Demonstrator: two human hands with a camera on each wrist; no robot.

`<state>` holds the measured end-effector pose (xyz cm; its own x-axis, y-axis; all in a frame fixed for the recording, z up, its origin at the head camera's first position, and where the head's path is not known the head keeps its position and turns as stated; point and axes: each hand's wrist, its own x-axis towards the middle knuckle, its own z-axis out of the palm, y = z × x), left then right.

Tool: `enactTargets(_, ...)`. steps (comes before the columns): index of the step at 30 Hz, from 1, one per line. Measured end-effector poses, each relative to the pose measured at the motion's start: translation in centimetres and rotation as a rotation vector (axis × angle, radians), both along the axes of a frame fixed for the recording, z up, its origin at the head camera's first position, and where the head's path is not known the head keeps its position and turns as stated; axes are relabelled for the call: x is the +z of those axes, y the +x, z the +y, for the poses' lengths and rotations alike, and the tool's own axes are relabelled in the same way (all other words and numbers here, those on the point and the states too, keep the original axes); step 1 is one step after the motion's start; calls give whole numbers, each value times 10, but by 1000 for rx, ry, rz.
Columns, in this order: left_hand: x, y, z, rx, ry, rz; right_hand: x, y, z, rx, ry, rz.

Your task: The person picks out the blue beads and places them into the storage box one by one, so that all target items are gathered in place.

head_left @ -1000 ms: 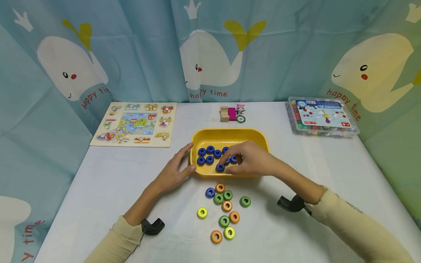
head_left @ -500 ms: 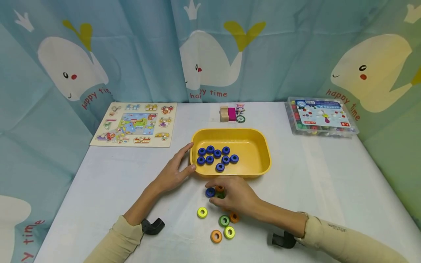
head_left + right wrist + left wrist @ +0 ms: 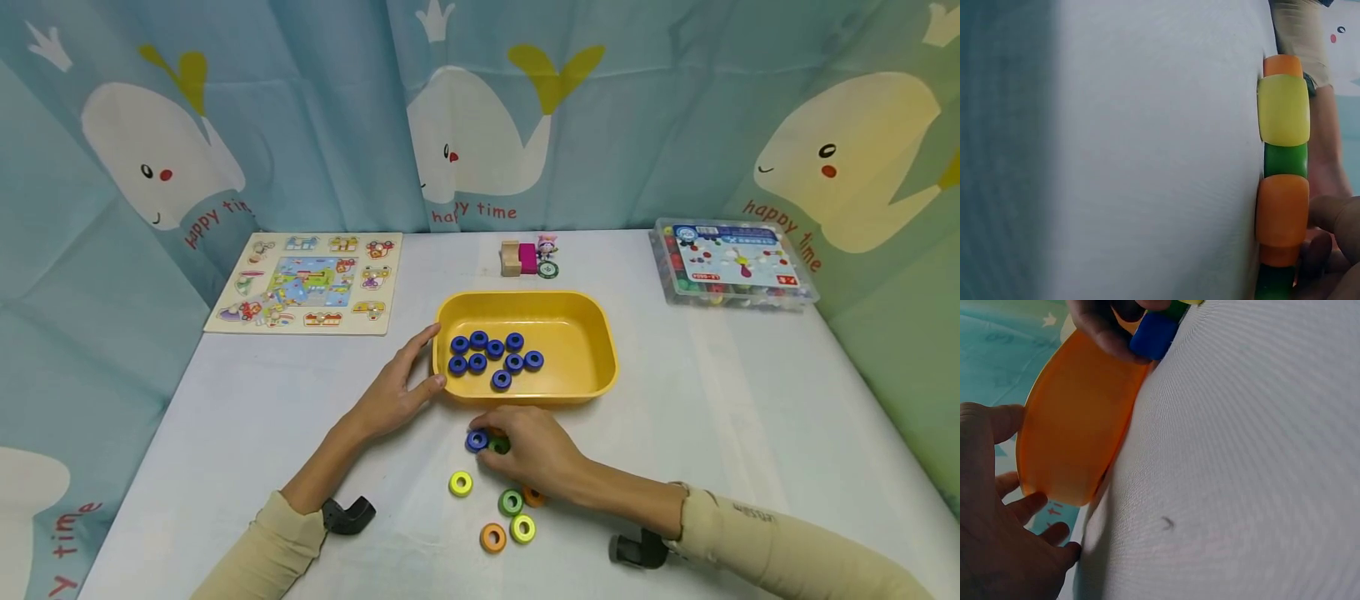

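My left hand [image 3: 393,400] rests with spread fingers against the left end of a yellow tray [image 3: 577,392]. In the left wrist view, its thumb and fingertips touch the tray's wall [image 3: 1079,419]. Several blue rings [image 3: 502,381] lie inside the tray, toward its left half. In front of the tray, my right hand [image 3: 536,450] pinches a blue ring [image 3: 477,441] between thumb and index finger. Beside that ring is a green ring [image 3: 498,446], partly hidden under the hand. The left wrist view also shows the pinched blue ring [image 3: 1155,336] low over the white cloth.
Nearer me lie a lone yellow ring [image 3: 461,484], a green ring [image 3: 511,502], an orange ring [image 3: 492,538] and another yellow ring [image 3: 522,529]. Toward the back are a puzzle board [image 3: 322,283], small toys [image 3: 528,258] and a clear box of parts [image 3: 738,262].
My right hand has left the tray and come down to the blue ring on the table, which has shifted slightly toward me. The left hand stays at the tray.
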<state>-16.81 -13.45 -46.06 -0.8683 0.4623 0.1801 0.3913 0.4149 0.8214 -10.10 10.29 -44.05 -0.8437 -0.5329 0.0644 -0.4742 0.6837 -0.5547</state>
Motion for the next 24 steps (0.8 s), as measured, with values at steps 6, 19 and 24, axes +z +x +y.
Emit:
enactTargets(6, -1, 0, 1, 1, 4, -13, 1, 0, -1, 10, -7, 6)
enactTargets(19, 0, 1, 0, 11, -11, -5, 63, -5, 16, 7, -58, 91)
enactTargets(24, 0, 1, 0, 14, -15, -12, 87, -27, 33, -32, -61, 72)
